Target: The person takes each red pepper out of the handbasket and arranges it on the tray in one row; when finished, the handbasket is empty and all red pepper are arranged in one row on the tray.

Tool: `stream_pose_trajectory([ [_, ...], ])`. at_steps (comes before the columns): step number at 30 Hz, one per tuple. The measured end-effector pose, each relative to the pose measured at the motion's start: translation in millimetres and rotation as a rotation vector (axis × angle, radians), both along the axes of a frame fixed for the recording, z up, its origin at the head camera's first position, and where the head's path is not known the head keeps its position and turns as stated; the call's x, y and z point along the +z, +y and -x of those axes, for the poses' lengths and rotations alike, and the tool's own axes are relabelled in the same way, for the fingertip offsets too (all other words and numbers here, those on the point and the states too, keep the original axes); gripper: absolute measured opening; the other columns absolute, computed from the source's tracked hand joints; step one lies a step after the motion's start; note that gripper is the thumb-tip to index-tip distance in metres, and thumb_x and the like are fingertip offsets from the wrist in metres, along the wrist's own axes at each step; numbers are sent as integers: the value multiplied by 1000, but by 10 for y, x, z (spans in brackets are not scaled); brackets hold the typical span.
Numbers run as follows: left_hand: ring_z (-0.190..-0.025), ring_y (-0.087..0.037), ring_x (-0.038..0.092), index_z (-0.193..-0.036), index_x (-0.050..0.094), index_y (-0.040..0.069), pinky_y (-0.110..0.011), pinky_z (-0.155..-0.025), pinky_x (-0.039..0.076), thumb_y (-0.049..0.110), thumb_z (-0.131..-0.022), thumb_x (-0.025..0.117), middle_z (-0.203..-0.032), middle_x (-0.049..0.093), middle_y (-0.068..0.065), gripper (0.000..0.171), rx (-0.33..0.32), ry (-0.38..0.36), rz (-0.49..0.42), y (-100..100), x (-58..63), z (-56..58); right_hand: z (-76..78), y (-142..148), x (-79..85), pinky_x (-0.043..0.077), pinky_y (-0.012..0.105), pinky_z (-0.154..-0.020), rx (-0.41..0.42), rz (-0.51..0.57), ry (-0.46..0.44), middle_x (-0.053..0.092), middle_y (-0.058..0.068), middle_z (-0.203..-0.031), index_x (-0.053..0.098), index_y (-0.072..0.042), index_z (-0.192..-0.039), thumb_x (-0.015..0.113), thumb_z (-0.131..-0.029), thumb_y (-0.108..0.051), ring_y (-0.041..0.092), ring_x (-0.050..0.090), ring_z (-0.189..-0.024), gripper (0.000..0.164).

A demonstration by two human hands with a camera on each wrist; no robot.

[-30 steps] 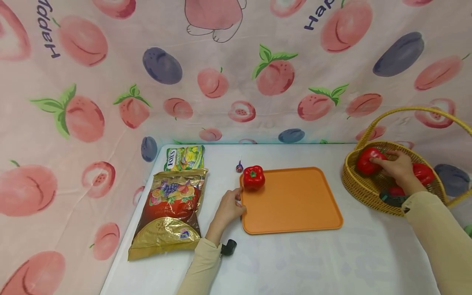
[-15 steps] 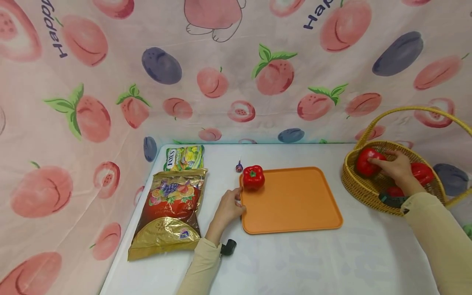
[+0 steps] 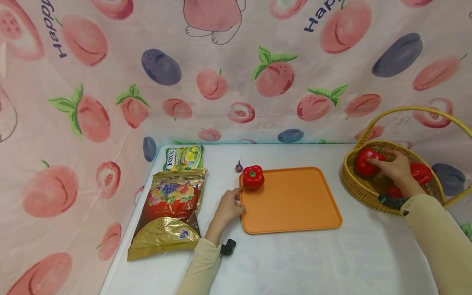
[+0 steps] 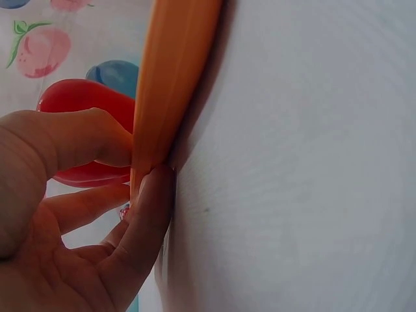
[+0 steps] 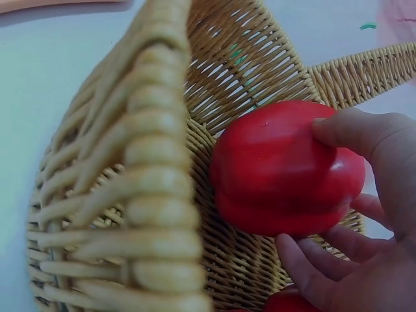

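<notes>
On white table [image 3: 287,262], wicker basket [image 3: 354,191] stands at three o'clock of orange tray [image 3: 291,205]; gold-and-red bag [image 3: 167,215] lies at nine. Left hand [image 3: 228,207] pinches tray's nine-o'clock rim. Right hand [image 3: 398,166] pinches red pepper [image 3: 365,162] between thumb and fingers, inside basket toward ten o'clock. Second pepper [image 3: 253,178] sits on tray's ten-o'clock corner. FOX'S packet [image 3: 184,158] lies at bag's twelve-o'clock end; lollipop [image 3: 239,168] just beside second pepper, at ten.

Staged tabletop set, kind of building indeterminable: one white table [image 3: 291,262], fruit-printed cloth [image 3: 228,86] screening back and left side, black wrist-worn camera [image 3: 229,247] at a beige cuff [image 3: 208,250].
</notes>
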State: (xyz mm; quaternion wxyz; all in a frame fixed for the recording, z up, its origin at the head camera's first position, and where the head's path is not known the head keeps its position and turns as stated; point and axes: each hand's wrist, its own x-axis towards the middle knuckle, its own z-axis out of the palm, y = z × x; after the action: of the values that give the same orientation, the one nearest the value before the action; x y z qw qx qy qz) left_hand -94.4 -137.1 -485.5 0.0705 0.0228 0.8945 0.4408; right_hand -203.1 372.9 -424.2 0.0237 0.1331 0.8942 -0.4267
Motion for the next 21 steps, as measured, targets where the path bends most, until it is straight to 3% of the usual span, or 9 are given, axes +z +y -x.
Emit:
stream_pose_trajectory([
  [6,-71,-15,53,-135,55,-5,-24,-60,48,-1,-74,74,-93,53,-9,65,-8,7,6,2,-11,8,-19,1,0,53,21,-61,-1,-13,-10,37,36,-130,20,14,-148,63,-91,-46,4,49,-72,93],
  [10,-71,-15,53,-135,55,-5,-25,-60,48,-1,-74,74,-93,53,-9,64,-6,5,5,2,-5,11,-20,-4,0,49,21,-60,-3,-35,-12,36,37,-131,20,14,-148,63,-90,-48,21,52,-86,95],
  [14,-71,-15,53,-135,55,-4,-25,-60,48,-2,-74,73,-94,53,-9,64,-4,10,11,2,-6,20,-17,-9,2,41,24,-65,-1,-54,-3,35,38,-133,21,14,-148,62,-90,-49,39,44,-104,95],
  [21,-72,-15,53,-136,54,-4,-25,-60,48,-1,-74,73,-95,53,-10,65,-5,5,2,1,-10,11,-21,-19,21,39,31,-70,0,-71,15,35,38,-132,23,14,-147,63,-91,-46,44,40,-108,91],
])
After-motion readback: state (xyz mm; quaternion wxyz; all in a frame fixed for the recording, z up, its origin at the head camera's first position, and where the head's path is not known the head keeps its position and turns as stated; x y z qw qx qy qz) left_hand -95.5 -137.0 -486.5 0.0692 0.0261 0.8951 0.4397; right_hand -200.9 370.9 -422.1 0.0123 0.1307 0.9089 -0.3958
